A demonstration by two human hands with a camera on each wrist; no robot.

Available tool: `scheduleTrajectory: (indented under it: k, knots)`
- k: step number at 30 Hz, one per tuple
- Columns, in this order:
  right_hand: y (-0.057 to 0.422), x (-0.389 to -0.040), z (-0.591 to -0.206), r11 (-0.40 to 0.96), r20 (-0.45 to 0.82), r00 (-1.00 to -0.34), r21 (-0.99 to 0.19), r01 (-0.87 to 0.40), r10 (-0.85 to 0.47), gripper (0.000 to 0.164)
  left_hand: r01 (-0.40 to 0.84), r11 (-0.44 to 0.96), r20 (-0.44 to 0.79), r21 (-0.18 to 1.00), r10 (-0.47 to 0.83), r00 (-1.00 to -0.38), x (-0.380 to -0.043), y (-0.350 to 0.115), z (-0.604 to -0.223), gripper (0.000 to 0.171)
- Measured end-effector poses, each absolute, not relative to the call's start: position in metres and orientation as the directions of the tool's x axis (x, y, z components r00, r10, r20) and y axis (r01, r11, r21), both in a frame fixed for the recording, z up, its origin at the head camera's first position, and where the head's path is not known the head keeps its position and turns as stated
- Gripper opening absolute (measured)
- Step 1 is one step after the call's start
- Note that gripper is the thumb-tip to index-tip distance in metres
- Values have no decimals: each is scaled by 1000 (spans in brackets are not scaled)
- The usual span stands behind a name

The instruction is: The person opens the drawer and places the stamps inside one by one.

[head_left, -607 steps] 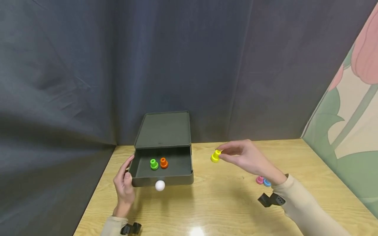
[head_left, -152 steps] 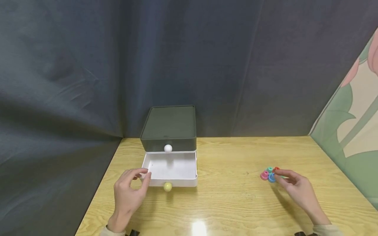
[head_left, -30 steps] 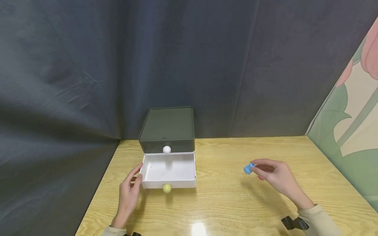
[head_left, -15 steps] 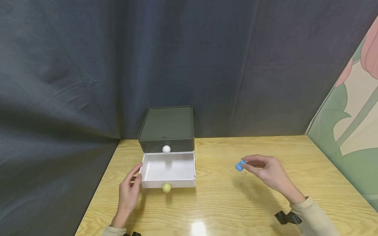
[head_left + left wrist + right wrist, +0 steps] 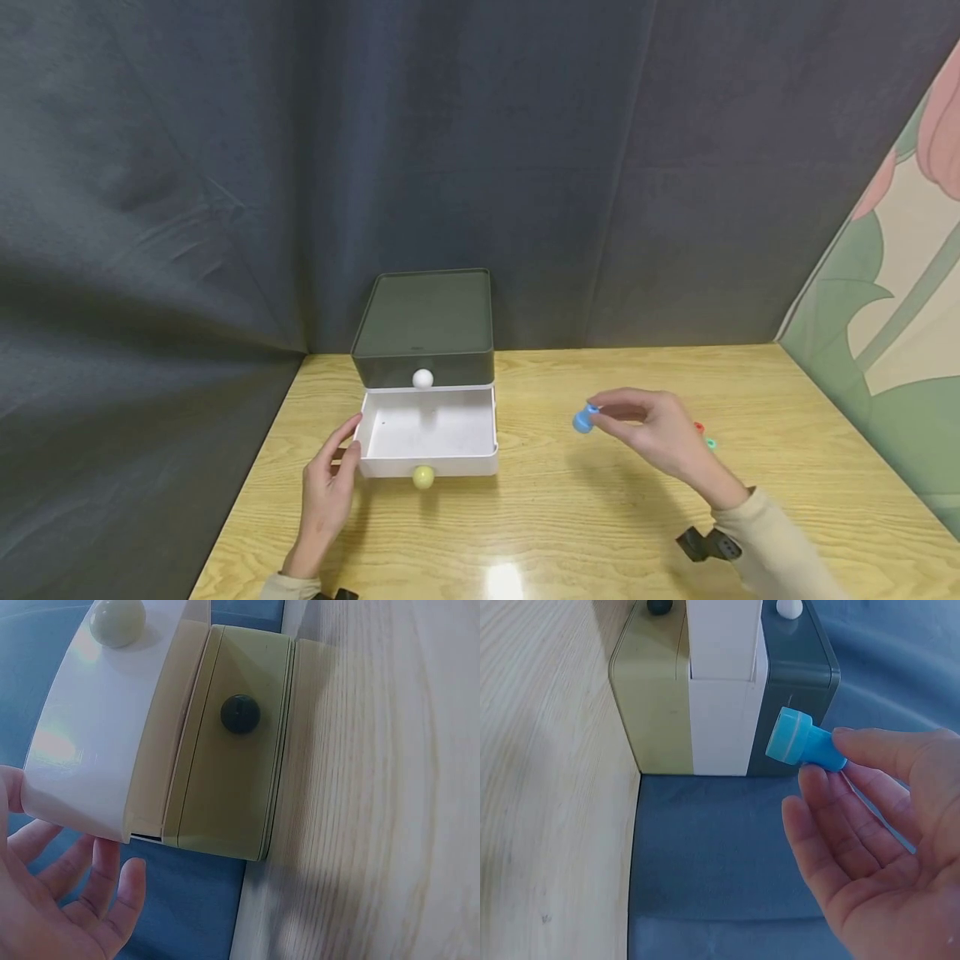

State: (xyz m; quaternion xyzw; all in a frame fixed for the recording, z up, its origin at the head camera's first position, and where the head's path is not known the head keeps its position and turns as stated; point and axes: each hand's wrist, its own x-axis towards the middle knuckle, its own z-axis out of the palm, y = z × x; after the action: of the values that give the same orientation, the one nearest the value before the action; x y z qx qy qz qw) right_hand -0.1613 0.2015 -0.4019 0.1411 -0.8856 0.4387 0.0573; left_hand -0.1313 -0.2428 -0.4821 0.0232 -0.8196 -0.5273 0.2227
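Right hand (image 5: 662, 433) is pinching a blue stepped peg (image 5: 583, 419) above the worktop (image 5: 555, 525), right of the pulled-out white drawer (image 5: 467, 467). Left hand (image 5: 326, 496), fingers loosely bent, is touching the drawer's left side. Red piece (image 5: 699, 427) and green piece (image 5: 711, 443), possibly pegs, are lying farther right.

On the person's right arm we see a plain, light beige right sleeve (image 5: 776, 542), softly creased, and at its wrist end a black wrist unit (image 5: 693, 544) made of two blocky, angular parts, one marked with a few tiny dots. Nearer the left edge of the tabletop (image 5: 540, 508) we find a matching beige left sleeve (image 5: 289, 587), with a second black unit (image 5: 347, 594) partly visible beside it. Both the left hand (image 5: 327, 492) and the right hand (image 5: 663, 433) are bare.
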Motion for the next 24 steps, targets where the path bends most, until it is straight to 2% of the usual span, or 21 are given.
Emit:
scheduleTrajectory:
  k: [9,16,24]
  knots:
    - [181,-167,-399,550,272,-928,-749,-370,-255,20,203,430,341,880,-273,-900,-133,-243,-484,38]
    - [164,-171,-391,558,264,-924,-739,-377,-275,22,208,424,345,881,-276,-897,-133,-243,-484,38]
    - [137,-175,-383,508,289,-899,-749,-426,-329,22,199,429,338,881,-279,-899,-132,-245,-484,38]
